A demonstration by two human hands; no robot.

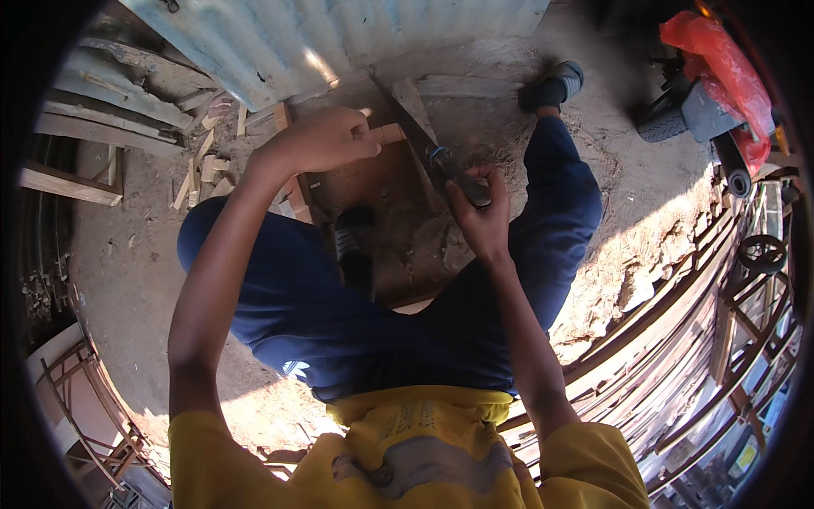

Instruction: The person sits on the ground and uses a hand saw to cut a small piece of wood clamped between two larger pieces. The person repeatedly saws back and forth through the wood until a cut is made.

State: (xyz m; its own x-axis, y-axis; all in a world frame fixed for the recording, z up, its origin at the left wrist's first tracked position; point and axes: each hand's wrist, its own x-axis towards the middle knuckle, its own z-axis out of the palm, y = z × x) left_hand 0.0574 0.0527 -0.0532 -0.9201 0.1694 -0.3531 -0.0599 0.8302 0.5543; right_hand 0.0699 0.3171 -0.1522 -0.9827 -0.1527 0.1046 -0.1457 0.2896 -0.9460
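My left hand [326,140] is closed, fingers curled, over a short piece of light wood [388,134] whose end sticks out to the right. Its grip on the wood is partly hidden from above. My right hand [482,208] is wrapped round the dark handle of what looks like a hand saw [415,131]. The long tapered blade slants up and left, its narrow tip pointing away from me. Something blue is tied round it near the handle. The blade passes close by the wood's right end; whether they touch, I cannot tell.
Wood offcuts [212,167] lie left of my left hand. A corrugated metal sheet [339,34] stands ahead. To the far right are a red plastic bag [721,76] and a black wheel [661,123]. My shoe [555,85] rests on the dirt ground beyond my right hand.
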